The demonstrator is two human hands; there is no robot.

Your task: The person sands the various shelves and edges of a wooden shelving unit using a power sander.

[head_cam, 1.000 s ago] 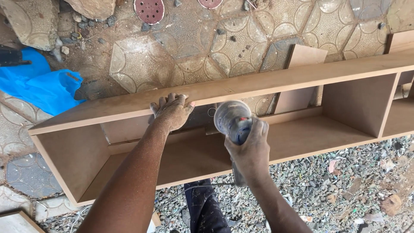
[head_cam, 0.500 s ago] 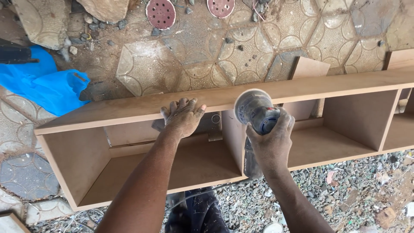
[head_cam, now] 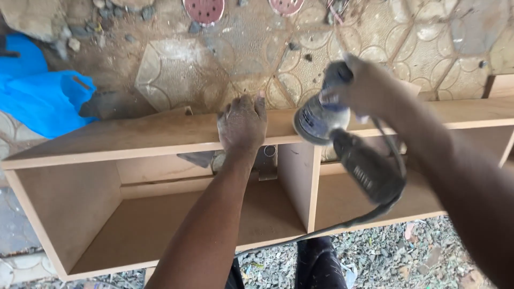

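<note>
A long fibreboard shelf unit (head_cam: 134, 136) lies on its side across the view, with open compartments facing me. My left hand (head_cam: 242, 124) rests flat on its top board, fingers spread, dusty. My right hand (head_cam: 369, 85) grips the head of a round-pad electric sander (head_cam: 342, 139), held tilted just above the top board to the right of my left hand. The sander's dark body and cable (head_cam: 332, 227) hang down in front of the right compartment.
Patterned paving (head_cam: 257, 59) lies beyond the shelf, with two round red sanding discs (head_cam: 204, 9) at the top edge. A blue plastic sheet (head_cam: 45, 101) lies at the left. Gravel (head_cam: 407, 257) covers the ground below. A vertical divider (head_cam: 301, 182) splits the compartments.
The view has closed in on the shelf. My right hand has lifted the sander up and right to the top board. My left hand stays on the board.
</note>
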